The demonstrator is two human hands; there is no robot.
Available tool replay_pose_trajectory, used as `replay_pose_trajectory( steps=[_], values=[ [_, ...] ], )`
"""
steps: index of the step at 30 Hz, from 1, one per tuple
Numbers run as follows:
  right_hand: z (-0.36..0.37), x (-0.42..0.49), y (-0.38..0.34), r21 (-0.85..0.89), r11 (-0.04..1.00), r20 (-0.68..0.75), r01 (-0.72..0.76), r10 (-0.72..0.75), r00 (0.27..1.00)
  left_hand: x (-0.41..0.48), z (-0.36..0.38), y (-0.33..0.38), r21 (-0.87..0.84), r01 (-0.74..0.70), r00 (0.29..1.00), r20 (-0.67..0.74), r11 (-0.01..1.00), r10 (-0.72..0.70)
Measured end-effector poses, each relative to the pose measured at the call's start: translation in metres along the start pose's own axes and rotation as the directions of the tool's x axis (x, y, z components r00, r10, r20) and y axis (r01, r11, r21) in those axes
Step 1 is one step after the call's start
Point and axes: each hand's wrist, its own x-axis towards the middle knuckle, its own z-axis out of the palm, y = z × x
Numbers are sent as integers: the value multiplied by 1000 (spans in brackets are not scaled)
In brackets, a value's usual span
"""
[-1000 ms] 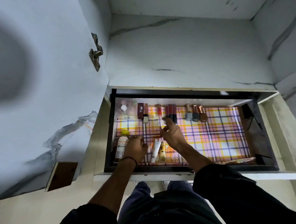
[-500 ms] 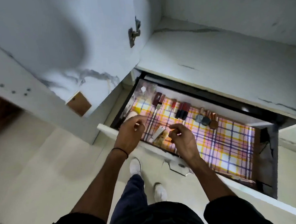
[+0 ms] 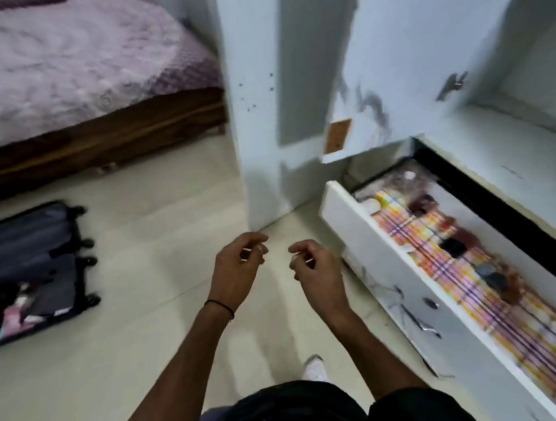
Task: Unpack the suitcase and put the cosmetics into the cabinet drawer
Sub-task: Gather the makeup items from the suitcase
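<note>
The white cabinet drawer [image 3: 403, 300] stands pulled out at the right, lined with plaid paper. Several blurred cosmetics [image 3: 455, 246] lie along its far side. The dark suitcase [image 3: 31, 255] lies open on the floor at the far left, with pink and white things inside. My left hand [image 3: 238, 270] and my right hand [image 3: 315, 269] hang over the floor between drawer and suitcase. Their fingers are loosely curled and hold nothing.
A bed [image 3: 86, 75] with a purple cover and brown wooden base fills the upper left. The white cabinet's side panel [image 3: 255, 115] and open door [image 3: 407, 58] rise behind my hands. Pale floor tiles [image 3: 147, 313] lie between me and the suitcase.
Both hands have come out of the drawer and now hang empty over the floor. The view has swung left, bringing the suitcase and bed into sight.
</note>
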Motion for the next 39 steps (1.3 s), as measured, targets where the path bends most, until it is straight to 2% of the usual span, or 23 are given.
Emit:
replay_pose_trajectory(
  steps=[5, 7, 9, 14, 18, 25, 29, 32, 35, 39],
  values=[
    [148, -47, -45, -11, 999, 357, 37, -31, 934, -78, -156, -65, -11, 144, 961, -236, 990, -143],
    [215, -78, -65, 0, 999, 482, 40, -35, 876, -118, -226, -91, -20, 210, 920, -333, 978, -204],
    [278, -100, -85, -2, 998, 598, 68, -53, 800, -150, -286, -115, -42, 259, 850, -464, 965, -248],
    [405, -137, -121, -28, 991, 748, 133, -68, 660, -189, -400, -164, -120, 362, 720, -593, 924, -360],
    [501, -126, -136, -63, 984, 804, 164, -47, 593, -181, -472, -210, -185, 389, 645, -644, 902, -410],
    [700, -43, -141, -142, 986, 805, 85, 66, 589, -96, -608, -325, -235, 511, 604, -586, 827, -540],
    [824, 17, -153, -252, 967, 786, 30, 187, 589, -19, -693, -401, -306, 609, 565, -481, 732, -671],
    [904, 50, -158, -308, 950, 787, 44, 228, 573, 28, -744, -455, -341, 655, 538, -415, 674, -734],
    [976, 73, -143, -383, 922, 780, 56, 289, 555, 62, -783, -514, -380, 696, 495, -362, 610, -790],
    [1073, 94, -89, -485, 874, 741, 22, 398, 541, 97, -817, -624, -374, 758, 470, -255, 534, -845]
  ],
)
